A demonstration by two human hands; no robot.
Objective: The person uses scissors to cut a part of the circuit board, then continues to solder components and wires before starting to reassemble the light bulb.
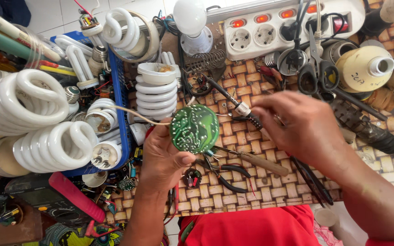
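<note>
Desk: surface covered by a woven mat in a brown and tan check, crowded with parts.

Power strip: white, at the far edge, switches lit red, several plugs inserted.

Blue tray: at the left, filled with white spiral lamp tubes, some bared at the base.

Right hand: raised over the mat, centre right. Fingers pinched closed on a soldering iron, dark shaft, metal collar, tip lying just beside the upper right edge of the circuit board.

Left hand: below centre. Fingers closed on the circuit board, thumb at its lower edge, held above the mat with the track side up.

Circuit board: round, green, pale tracks. A white wire runs from its left edge toward the tray.

Scissors: black handles, lying near the power strip, well apart from both hands.

Pliers: black handles, on the mat below the board.
</note>
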